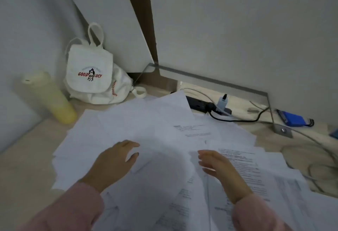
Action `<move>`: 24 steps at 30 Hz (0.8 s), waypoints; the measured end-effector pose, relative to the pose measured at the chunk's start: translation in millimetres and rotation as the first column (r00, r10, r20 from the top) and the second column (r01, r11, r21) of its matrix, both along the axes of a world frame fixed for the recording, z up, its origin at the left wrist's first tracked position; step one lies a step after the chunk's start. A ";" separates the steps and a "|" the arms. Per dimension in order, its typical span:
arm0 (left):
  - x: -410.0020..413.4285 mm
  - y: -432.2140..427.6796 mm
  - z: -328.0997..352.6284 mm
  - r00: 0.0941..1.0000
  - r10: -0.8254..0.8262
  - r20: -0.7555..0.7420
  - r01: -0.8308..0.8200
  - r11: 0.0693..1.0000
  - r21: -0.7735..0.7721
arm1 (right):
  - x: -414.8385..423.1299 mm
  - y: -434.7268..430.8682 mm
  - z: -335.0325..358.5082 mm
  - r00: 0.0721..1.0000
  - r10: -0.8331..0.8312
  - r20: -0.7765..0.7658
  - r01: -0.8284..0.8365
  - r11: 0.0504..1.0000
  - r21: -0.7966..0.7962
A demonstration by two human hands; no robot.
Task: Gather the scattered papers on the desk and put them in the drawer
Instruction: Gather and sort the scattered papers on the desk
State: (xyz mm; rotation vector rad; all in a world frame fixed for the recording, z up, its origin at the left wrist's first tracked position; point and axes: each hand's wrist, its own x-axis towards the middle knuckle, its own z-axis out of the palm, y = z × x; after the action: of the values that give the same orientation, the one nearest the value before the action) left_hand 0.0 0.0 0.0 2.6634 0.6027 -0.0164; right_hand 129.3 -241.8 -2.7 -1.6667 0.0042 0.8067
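Several white printed papers (150, 126) lie spread and overlapping across the middle of the light wooden desk (25, 161). My left hand (113, 161) lies over the papers left of centre, fingers fairly straight and thumb spread, touching the sheets. My right hand (219, 170) hovers or rests edge-on over the papers right of centre, fingers straight and together. Neither hand grips a sheet. Both arms wear pink sleeves. No drawer is in view.
A white "Good Lucy" backpack (91, 73) leans in the back left corner beside a pale yellow cylinder (53, 101). Behind the papers lie a black power strip (199, 103) with plugs and cables, a metal bracket (281, 130) and a blue object (294, 120).
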 end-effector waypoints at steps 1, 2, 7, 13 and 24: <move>-3.4 -3.5 -11.3 0.999 -0.016 -0.027 0.017 1.000 0.016 | -7.8 1.2 -13.4 0.999 0.020 0.031 -0.019 1.000 -0.022; -3.9 -5.0 -24.6 0.999 -0.022 -0.047 0.025 0.998 0.059 | -14.0 3.0 -22.5 0.999 0.017 0.044 -0.014 0.998 -0.061; 11.3 -18.6 -85.4 0.983 0.023 -0.183 0.008 0.986 0.166 | -45.7 3.3 -64.7 0.991 -0.127 -0.030 0.127 0.991 0.028; 15.4 -27.3 -119.4 1.000 -0.016 0.011 0.011 0.931 0.365 | -74.3 2.5 -80.3 0.947 -0.196 -0.253 0.264 0.927 0.268; -2.6 -2.2 -119.4 0.951 -0.108 0.291 0.008 0.946 0.324 | -81.2 28.2 -91.2 0.996 -0.001 -0.092 0.021 0.977 0.214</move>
State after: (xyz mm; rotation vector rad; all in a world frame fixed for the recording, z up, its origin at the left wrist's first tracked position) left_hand -2.6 -2.2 -119.4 2.9071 0.4542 0.5107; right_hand 48.1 -213.6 -93.9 -1.4236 -0.0098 0.8447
